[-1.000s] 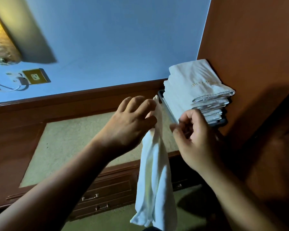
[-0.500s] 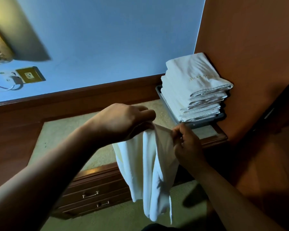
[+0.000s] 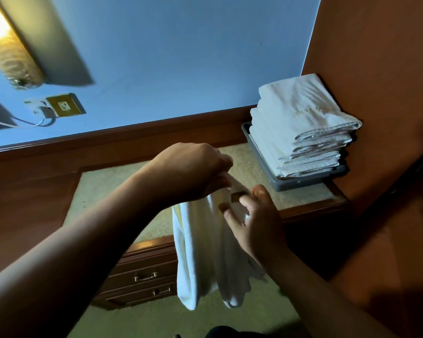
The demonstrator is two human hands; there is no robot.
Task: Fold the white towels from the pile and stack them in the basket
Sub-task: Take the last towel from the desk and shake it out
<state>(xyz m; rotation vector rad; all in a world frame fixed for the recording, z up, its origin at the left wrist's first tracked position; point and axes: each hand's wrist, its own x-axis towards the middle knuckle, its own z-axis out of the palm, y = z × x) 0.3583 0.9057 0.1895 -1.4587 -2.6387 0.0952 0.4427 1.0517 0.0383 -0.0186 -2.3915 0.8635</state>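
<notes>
Inventory, left to right, with progress noted against each item.

Wall lamp (image 3: pixel 7 45) — lit, upper left; not part of the job. Socket plate (image 3: pixel 65 105) with a white cable, on the blue wall beside it.

Desk (image 3: pixel 122 189) — wooden frame, pale inlaid top, two drawers with metal handles below. The visible top is bare of loose towels; no unfolded pile shows in this view, so how many remain cannot be told.

Left hand (image 3: pixel 193 172) — closed, knuckles up, pinching the top edge of a white towel (image 3: pixel 200 252) and holding it in the air over the desk's front edge.

White towel, item in hand — hanging limp in long vertical folds, lower ends dangling past the drawers. Not yet spread flat, not yet folded. Judged to be at the start of its fold: edges being found and evened.

Right hand (image 3: pixel 257 220) — just beside the left, palm toward the cloth, fingers partly curled with the tips on the towel's upper edge; a light touch or pinch, not a full grip.

Basket (image 3: pixel 303 185) — grey, at the desk's far right corner against the orange wall. Holds a stack of folded towels (image 3: pixel 300 128), several high, rising well above the rim, the top one bearing gold lettering. This portion is done — the hanging towel is left to fold and add.
</notes>
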